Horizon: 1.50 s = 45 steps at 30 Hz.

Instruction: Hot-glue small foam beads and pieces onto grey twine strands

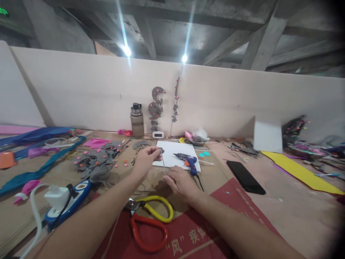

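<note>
My left hand [147, 161] is closed in a pinch above the near edge of a white board [172, 149]. Between its fingertips is a grey yarn strand [163, 162] with a small dark grey felt piece [162, 150] at its top. The strand runs down toward my right hand [180, 181], whose fingers are curled together low over the cardboard; what they pinch is hidden. A blue hot glue gun [188, 161] lies on the board, just beyond my right hand. Scissors with one red and one yellow handle [155, 223] rest below both hands.
Left are grey felt moons with pink dots [95, 158], a grey yarn ball [99, 173] and a blue power strip [68, 207]. A bottle [137, 120] and small digital clock [158, 135] stand at the back. Right are a black phone [245, 177] and yellow sheet [299, 171].
</note>
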Available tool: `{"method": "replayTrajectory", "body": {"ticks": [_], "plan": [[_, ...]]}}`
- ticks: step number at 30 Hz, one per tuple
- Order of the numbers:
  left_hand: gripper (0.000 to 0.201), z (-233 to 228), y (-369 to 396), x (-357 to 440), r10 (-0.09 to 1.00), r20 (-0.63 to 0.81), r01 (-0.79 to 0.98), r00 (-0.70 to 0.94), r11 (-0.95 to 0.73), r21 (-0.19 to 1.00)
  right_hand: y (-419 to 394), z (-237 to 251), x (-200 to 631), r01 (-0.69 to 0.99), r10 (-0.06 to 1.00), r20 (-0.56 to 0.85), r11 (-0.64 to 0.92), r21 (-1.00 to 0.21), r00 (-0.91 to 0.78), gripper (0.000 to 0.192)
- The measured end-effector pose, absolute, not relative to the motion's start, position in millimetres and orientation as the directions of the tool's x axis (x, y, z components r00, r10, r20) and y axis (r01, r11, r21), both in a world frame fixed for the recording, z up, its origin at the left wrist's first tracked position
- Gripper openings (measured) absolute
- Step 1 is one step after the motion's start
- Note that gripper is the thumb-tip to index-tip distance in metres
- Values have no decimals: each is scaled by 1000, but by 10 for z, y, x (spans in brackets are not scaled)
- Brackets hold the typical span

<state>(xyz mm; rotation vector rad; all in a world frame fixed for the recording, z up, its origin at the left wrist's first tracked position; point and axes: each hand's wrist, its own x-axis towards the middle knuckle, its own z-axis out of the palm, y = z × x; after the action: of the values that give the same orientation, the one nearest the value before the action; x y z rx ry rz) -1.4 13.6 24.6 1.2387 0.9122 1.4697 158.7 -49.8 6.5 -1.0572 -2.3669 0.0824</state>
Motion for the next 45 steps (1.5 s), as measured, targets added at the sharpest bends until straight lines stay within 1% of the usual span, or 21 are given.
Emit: {"method": "replayTrajectory", "body": {"ticks": [2, 6, 12, 14, 18, 21, 23, 25, 27, 28, 30, 32, 34, 38, 42, 45], "plan": [[29, 290, 177, 1, 966, 259, -237, 5, -250, 939, -475, 33, 1599, 658, 696, 482, 699, -282, -532, 31], [28, 356, 230, -12, 968, 249, -242, 23, -236, 941, -451, 4, 1610, 610, 637, 482, 756, -238, -601, 29], [28, 233, 250, -41, 967, 255, -223, -10, -251, 942, -436, 34, 1640, 647, 642, 459, 743, -173, -615, 31], [29, 200, 251, -44, 969, 246, -254, -6, -239, 937, -433, 55, 1660, 647, 643, 474, 740, -184, -601, 33], [33, 197, 263, -60, 979, 205, -335, -1, -194, 922, -420, 89, 1699, 610, 655, 552, 733, -299, -516, 36], [30, 200, 274, -83, 982, 191, -365, -1, -178, 914, -405, 88, 1710, 573, 684, 585, 712, -406, -436, 27], [27, 193, 266, -94, 985, 173, -353, -17, -168, 920, -393, 80, 1710, 552, 715, 601, 681, -481, -358, 20], [25, 180, 236, -92, 983, 179, -271, -33, -181, 945, -376, 77, 1710, 533, 745, 618, 639, -555, -250, 19], [23, 164, 180, -69, 975, 222, -119, -21, -223, 967, -354, 85, 1710, 504, 774, 621, 589, -632, -125, 20], [23, 155, 145, -50, 970, 245, -35, 8, -244, 969, -342, 92, 1710, 484, 789, 610, 561, -672, -69, 21], [22, 137, 66, 0, 958, 281, 69, 56, -284, 956, -324, 110, 1707, 435, 821, 571, 514, -739, 0, 22], [21, 121, -8, 54, 944, 306, 120, 120, -320, 940, -319, 127, 1696, 405, 846, 533, 486, -775, 6, 22], [20, 106, -62, 99, 935, 310, 133, 171, -334, 933, -328, 137, 1675, 390, 859, 512, 482, -785, -30, 22], [19, 75, -93, 142, 936, 294, 64, 191, -311, 948, -343, 128, 1635, 334, 881, 458, 468, -818, -114, 18], [21, 55, -72, 149, 942, 232, -41, 242, -229, 973, -306, 93, 1635, 192, 939, 333, 344, -919, -87, 17], [23, 54, -61, 149, 944, 168, -83, 284, -151, 985, -269, 76, 1636, 91, 968, 241, 247, -965, -74, 16]]}}
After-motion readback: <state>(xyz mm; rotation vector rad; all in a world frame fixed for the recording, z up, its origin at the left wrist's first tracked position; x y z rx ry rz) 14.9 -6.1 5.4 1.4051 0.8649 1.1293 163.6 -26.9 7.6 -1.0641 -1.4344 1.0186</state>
